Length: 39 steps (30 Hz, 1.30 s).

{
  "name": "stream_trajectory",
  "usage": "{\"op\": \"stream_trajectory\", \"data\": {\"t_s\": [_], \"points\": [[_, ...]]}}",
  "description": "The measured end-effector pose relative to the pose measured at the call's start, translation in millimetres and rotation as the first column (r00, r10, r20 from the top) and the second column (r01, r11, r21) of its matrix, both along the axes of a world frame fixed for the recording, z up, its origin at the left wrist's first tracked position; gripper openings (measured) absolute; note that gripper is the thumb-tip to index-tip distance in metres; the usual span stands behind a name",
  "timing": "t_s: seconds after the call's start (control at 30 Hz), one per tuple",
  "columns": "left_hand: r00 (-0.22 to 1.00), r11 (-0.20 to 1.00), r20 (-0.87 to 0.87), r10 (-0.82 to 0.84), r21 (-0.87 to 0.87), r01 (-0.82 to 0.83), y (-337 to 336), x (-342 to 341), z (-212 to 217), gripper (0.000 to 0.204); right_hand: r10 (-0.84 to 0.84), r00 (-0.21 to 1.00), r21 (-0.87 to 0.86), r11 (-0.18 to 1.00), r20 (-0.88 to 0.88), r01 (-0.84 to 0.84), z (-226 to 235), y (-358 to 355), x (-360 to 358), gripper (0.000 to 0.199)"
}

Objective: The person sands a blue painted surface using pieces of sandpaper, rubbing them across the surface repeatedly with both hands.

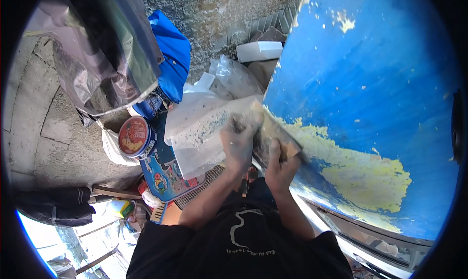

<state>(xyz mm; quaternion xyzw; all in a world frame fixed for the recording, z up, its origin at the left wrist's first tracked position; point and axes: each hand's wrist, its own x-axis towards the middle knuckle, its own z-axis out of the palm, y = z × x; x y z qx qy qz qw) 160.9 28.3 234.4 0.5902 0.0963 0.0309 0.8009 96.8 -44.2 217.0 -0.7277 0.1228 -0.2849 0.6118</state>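
My right hand (282, 169) grips the lower edge of a worn brown flat piece (275, 135), its thumb lying on top. Close beside it, at the piece's left edge, my left hand (238, 145) is closed with curled fingers; what is pinched in them is hidden. Under and left of my left hand spreads a whitish sheet (192, 125) marked with grey specks. Just right of both hands stands a large blue panel (370, 84) with chipped paint. A rough pale-yellow patch (365, 176) covers its lower part.
A round tub with a reddish lid (133, 136) stands at left, by a blue board with cartoon pictures (158, 169). Grey plastic sheeting (97, 74) and blue cloth (170, 59) hang beyond. Clear plastic (236, 76) and a white block (259, 51) lie near the rough wall.
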Motion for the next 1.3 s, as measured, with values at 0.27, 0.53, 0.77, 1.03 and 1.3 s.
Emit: {"op": "stream_trajectory", "data": {"t_s": [0.27,0.53,0.77,1.03,1.3], "points": [[0.999,0.995,0.009,-0.049,0.091,0.048,1.2,-1.5,-1.6,0.019,-0.010,0.998,-0.065,0.998,0.060,0.014,-1.1,-2.6,-0.4,0.019],[1.000,0.996,0.009,-0.014,0.090,0.013,2.3,8.5,8.1,0.024,-0.014,0.990,-0.046,0.999,0.142,0.021,6.9,0.5,3.8,0.021],[0.998,0.985,0.038,-0.043,0.171,0.036,7.9,-2.9,-0.5,0.022,0.004,1.000,-0.054,0.999,0.022,-0.003,20.1,-3.3,-4.0,0.025],[0.989,0.991,0.144,0.024,0.129,-0.043,2.8,-0.7,-11.4,0.022,-0.028,0.996,0.089,0.996,0.089,0.020,20.7,1.8,3.5,0.024],[0.987,0.999,0.157,0.026,0.026,-0.031,-1.0,-4.4,6.6,0.021,-0.027,0.992,0.130,0.991,0.119,0.012,28.6,5.1,1.9,0.023]]}}
